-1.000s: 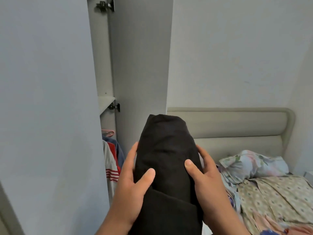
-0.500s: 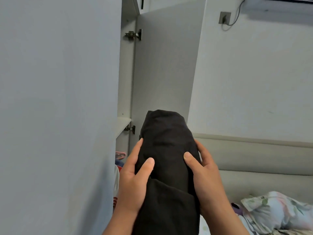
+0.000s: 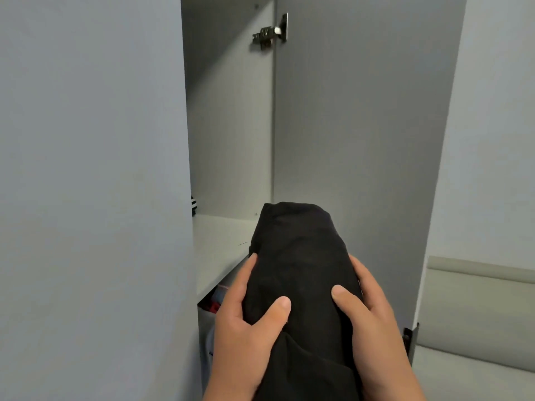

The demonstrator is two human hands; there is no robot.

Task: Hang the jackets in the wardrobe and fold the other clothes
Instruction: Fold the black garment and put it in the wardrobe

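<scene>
A folded black garment [image 3: 298,256] is held up in front of me, long and rounded at its far end. My left hand [image 3: 246,322] grips its left side with the thumb on top and fingers underneath. On the other side my right hand [image 3: 367,311] grips it the same way. The garment's far end is level with a pale wardrobe shelf [image 3: 220,250] inside the open wardrobe. Below that shelf a bit of red and white clothing [image 3: 214,305] shows.
A closed wardrobe door [image 3: 92,198] fills the left side. An open door [image 3: 362,140] with a metal hinge [image 3: 269,33] stands to the right of the gap. The padded bed headboard [image 3: 477,314] is at lower right, under a pale wall.
The view has risen and closed in on the wardrobe; the shelf now lies right behind the garment. The bed and pillow have dropped out of sight. Both hands keep the same hold.
</scene>
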